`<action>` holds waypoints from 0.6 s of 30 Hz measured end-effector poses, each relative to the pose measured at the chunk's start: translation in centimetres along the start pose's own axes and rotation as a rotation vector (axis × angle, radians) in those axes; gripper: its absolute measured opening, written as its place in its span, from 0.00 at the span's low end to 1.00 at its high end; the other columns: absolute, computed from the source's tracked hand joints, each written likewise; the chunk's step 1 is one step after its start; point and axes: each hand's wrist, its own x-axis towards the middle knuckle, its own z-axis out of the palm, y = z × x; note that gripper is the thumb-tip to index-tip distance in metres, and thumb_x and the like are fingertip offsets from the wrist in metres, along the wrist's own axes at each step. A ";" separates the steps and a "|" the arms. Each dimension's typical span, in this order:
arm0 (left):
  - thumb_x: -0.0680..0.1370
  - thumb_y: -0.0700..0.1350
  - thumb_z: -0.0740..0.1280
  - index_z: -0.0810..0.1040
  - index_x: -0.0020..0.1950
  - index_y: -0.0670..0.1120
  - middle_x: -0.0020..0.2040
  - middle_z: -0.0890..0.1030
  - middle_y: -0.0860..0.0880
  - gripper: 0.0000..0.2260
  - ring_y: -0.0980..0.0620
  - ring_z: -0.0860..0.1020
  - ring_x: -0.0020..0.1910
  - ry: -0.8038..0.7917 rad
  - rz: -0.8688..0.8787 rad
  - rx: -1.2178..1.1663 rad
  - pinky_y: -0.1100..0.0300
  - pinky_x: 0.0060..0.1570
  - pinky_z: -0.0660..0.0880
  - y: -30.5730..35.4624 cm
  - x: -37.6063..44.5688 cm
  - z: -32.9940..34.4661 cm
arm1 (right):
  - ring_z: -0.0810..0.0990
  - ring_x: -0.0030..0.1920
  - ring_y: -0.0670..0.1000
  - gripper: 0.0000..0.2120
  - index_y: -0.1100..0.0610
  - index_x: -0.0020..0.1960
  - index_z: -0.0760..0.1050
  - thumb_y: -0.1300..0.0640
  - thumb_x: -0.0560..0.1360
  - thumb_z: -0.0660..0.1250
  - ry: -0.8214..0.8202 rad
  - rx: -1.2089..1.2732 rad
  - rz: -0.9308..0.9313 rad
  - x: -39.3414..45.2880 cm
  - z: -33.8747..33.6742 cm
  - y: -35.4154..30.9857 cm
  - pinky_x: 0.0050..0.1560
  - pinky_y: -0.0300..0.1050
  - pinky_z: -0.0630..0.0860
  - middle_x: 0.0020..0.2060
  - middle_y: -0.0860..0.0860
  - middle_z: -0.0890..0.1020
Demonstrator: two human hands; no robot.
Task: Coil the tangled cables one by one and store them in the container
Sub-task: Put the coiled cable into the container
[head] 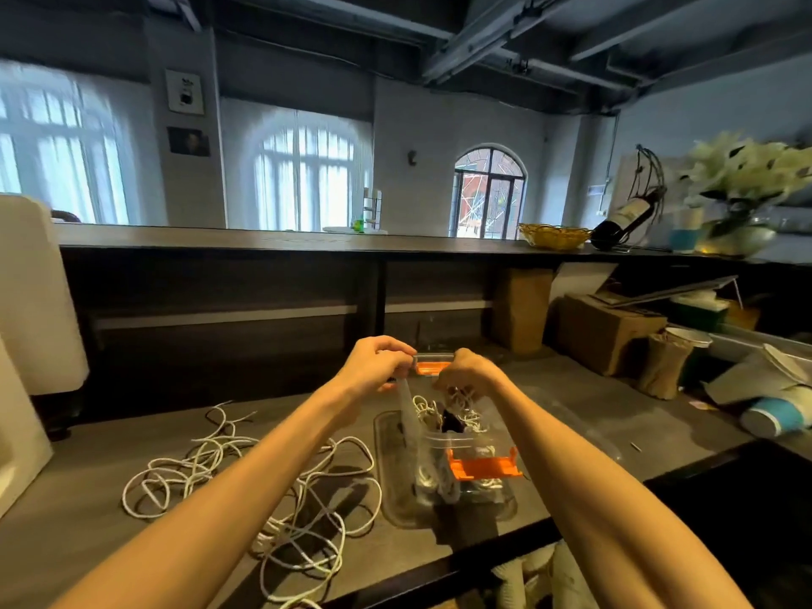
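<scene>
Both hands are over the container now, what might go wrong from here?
The left hand and right hand work a cable right above the clear container, so a tug may tip it. The tangled white cables trail to the counter's near edge and may slide off.

One head-worn wide-angle view looks forward and down along both forearms, close over the counter.

The dark brown wooden countertop carries a tangle of white braided cables at near left, a clear plastic container with orange latches at centre, and toppled paper cups at right.
</scene>
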 end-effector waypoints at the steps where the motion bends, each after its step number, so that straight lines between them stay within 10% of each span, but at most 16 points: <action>1: 0.80 0.37 0.66 0.83 0.53 0.44 0.54 0.83 0.43 0.07 0.47 0.81 0.56 0.002 -0.006 0.000 0.59 0.47 0.76 -0.4 0.4 -0.2 | 0.81 0.53 0.54 0.22 0.61 0.65 0.74 0.53 0.75 0.75 -0.010 -0.033 0.017 0.6 0.5 0.1 0.51 0.47 0.80 0.53 0.57 0.80; 6: 0.79 0.37 0.67 0.83 0.53 0.44 0.54 0.83 0.42 0.07 0.46 0.82 0.55 -0.008 -0.034 -0.001 0.56 0.48 0.79 -2.3 1.9 -1.1 | 0.82 0.60 0.57 0.22 0.62 0.67 0.74 0.54 0.78 0.73 -0.072 -0.063 0.046 2.7 2.5 0.6 0.55 0.49 0.83 0.62 0.59 0.81; 18: 0.80 0.35 0.66 0.83 0.54 0.42 0.48 0.84 0.42 0.07 0.50 0.84 0.45 -0.028 -0.047 -0.047 0.61 0.40 0.79 -0.4 -0.3 -3.5 | 0.87 0.43 0.51 0.13 0.60 0.54 0.80 0.51 0.77 0.72 0.037 0.128 -0.142 -1.7 -1.6 -2.0 0.43 0.46 0.86 0.44 0.54 0.86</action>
